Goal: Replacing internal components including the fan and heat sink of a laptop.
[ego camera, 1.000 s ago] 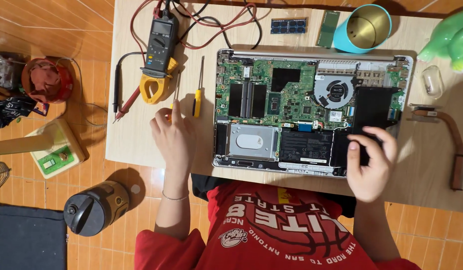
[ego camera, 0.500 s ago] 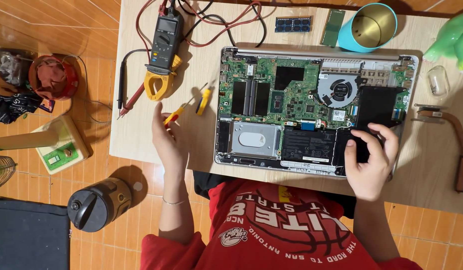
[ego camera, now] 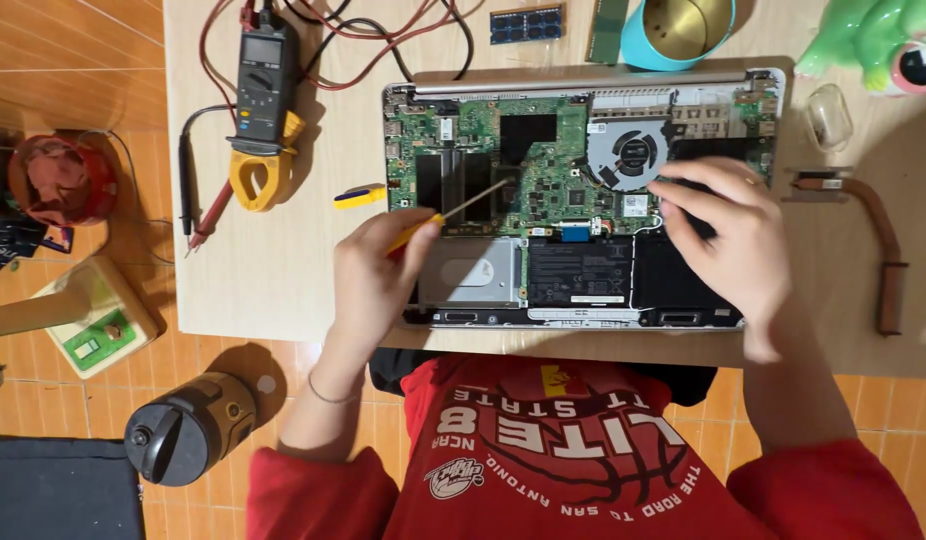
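While I look straight down at a pale wooden surface (ego camera: pixel 283 270), an opened laptop (ego camera: pixel 583 190) lies bottom-up with its cover off, showing a green circuit board, a round cooling fan (ego camera: pixel 623 155), a silver drive bay (ego camera: pixel 473 272) and a black battery (ego camera: pixel 580 272). My left hand (ego camera: pixel 368 280) is clenched around the yellow handle of a screwdriver (ego camera: pixel 453 212); its thin metal shaft slants up and to the right, with the tip over the dark memory slots on the board. My right hand (ego camera: pixel 733 235) rests loosely on the laptop's right side, just below the fan, fingers spread and grasping nothing I can make out.

Just left of the laptop lies a second small yellow and blue screwdriver (ego camera: pixel 360 196). Farther left sits a yellow and grey clamp meter (ego camera: pixel 263 100) with red and black leads trailing around it. Above the laptop are a loose memory module (ego camera: pixel 526 24) and a blue cup (ego camera: pixel 678 30) with a gold inside. A copper heat pipe (ego camera: pixel 873 240) lies to the right, well apart from my hand. I wear a red shirt (ego camera: pixel 563 460).
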